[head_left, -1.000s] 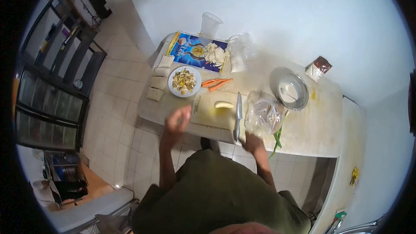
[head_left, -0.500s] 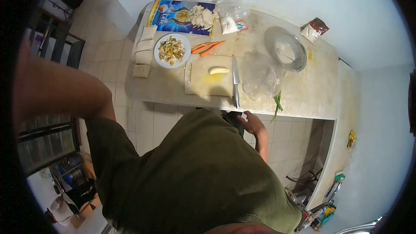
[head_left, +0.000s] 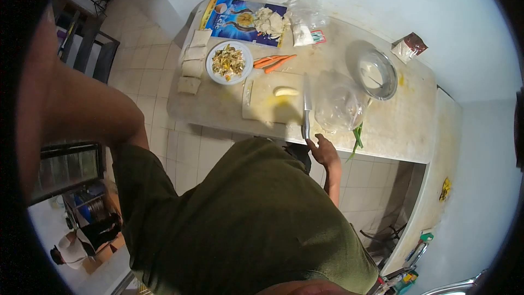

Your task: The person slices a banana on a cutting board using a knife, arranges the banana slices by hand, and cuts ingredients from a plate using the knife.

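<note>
My right hand (head_left: 325,151) is at the front table edge, its fingers apart and holding nothing. The fingertips are close to the handle end of a kitchen knife (head_left: 307,101); whether they touch it I cannot tell. The knife lies along the right side of a cutting board (head_left: 265,110). On the board rests a pale yellow curved piece (head_left: 286,92) like a peeled banana. Several carrots (head_left: 279,64) lie behind the board. My left arm is raised at the left, and its hand is out of view.
A plate of chopped filling (head_left: 229,63) stands beside folded pale wrappers (head_left: 191,68). Chopped white pieces (head_left: 268,23) lie on a blue printed sheet (head_left: 229,8). To the right are a clear plastic bag (head_left: 339,104), green leaves (head_left: 357,137), a metal bowl (head_left: 390,84) and a brown-white packet (head_left: 409,48).
The view has shifted, so the table things appear further right and the far end slightly tilted. My right hand has risen nearer the table edge and knife handle. The table things stay in place.
</note>
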Demonstrator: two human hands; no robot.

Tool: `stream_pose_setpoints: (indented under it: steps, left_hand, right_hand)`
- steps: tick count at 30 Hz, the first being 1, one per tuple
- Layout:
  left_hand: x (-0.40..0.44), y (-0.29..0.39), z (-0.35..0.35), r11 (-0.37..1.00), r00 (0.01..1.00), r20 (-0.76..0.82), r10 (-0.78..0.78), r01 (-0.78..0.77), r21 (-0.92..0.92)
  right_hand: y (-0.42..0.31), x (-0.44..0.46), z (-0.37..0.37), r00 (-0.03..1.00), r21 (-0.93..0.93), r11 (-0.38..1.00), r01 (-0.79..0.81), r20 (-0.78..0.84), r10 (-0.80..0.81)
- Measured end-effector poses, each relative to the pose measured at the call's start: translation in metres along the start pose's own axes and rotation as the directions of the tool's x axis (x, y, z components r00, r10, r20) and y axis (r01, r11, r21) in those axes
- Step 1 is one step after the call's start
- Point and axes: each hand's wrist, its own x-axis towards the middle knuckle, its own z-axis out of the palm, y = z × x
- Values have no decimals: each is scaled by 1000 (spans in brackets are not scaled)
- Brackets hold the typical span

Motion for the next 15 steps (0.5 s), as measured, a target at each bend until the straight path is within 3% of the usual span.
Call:
stream_pose_setpoints:
  steps: [15]
  left_hand:
    - [17, -6, 7, 994, 994, -31, 107, -108, -23]
  right_hand:
    - [2, 14, 8, 1000, -29, 1000, -10, 16, 11]
